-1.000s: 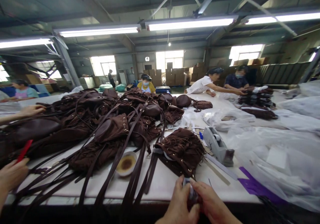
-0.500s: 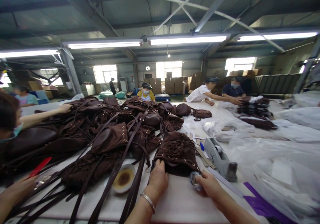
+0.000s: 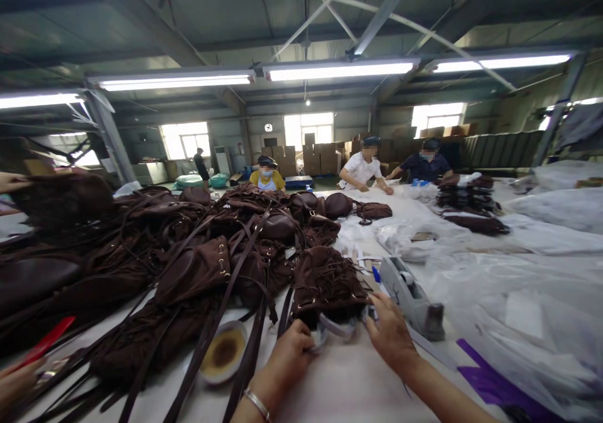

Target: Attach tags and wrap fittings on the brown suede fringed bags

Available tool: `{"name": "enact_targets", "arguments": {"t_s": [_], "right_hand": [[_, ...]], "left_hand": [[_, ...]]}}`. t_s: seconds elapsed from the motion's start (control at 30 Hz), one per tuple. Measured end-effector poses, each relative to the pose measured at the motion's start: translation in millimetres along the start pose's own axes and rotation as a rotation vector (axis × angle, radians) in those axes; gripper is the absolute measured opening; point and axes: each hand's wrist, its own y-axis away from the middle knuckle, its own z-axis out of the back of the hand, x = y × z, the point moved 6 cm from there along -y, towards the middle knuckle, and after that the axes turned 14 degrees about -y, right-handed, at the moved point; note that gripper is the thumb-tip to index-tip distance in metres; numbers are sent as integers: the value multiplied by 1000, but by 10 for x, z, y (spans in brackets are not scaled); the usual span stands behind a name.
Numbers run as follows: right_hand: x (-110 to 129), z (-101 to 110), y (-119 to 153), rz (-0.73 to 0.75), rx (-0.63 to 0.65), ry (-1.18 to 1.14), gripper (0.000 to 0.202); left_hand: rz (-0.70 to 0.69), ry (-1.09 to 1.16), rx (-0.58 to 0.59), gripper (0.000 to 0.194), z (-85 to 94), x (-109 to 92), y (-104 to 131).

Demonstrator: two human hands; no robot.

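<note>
A dark brown fringed bag (image 3: pixel 327 278) lies on the white table, its opening with metal eyelets toward me. My left hand (image 3: pixel 294 347), with a bracelet at the wrist, is closed at the opening's left corner, where clear plastic shows at the fingertips. My right hand (image 3: pixel 389 329) touches the right corner, its fingers over the edge and bluish plastic partly hidden beneath them. Between both hands a curved strip of clear plastic (image 3: pixel 336 327) sticks out of the opening.
Brown bags with long straps (image 3: pixel 193 272) are heaped on the left, beside a bowl of brown liquid (image 3: pixel 223 352). A grey tape dispenser (image 3: pixel 409 297) and plastic sheets (image 3: pixel 527 310) are at right. Another person's hand (image 3: pixel 19 385) is at lower left, near a red tool (image 3: pixel 49 341).
My left hand has shifted to the opening's lower left corner. My right hand has moved up onto the bag's right edge. Plastic now shows across the opening. A person at left has lifted a brown bag.
</note>
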Motion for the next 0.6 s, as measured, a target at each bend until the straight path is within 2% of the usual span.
{"name": "enact_targets", "arguments": {"t_s": [0.1,0.17,0.23,0.3,0.37,0.47,0.6], "right_hand": [[372,-199,190,205,327,-48,24],[508,-319,312,208,488,-18,25],[556,-367,395,165,544,49,29],[592,-338,475,142,555,52,18],[653,-213,567,113,533,-50,12],[757,132,731,-45,490,-283,14],[887,704,943,-301,532,-537,26]], "left_hand": [[-30,63,-23,18,-11,3,42],[-30,91,-47,21,-21,6,60],[8,141,-68,23,-29,32,81],[80,165,-88,24,-31,82,112],[123,120,-130,24,-12,115,149],[124,-9,-161,26,1,106,184],[120,-174,-95,32,-46,65,180]]}}
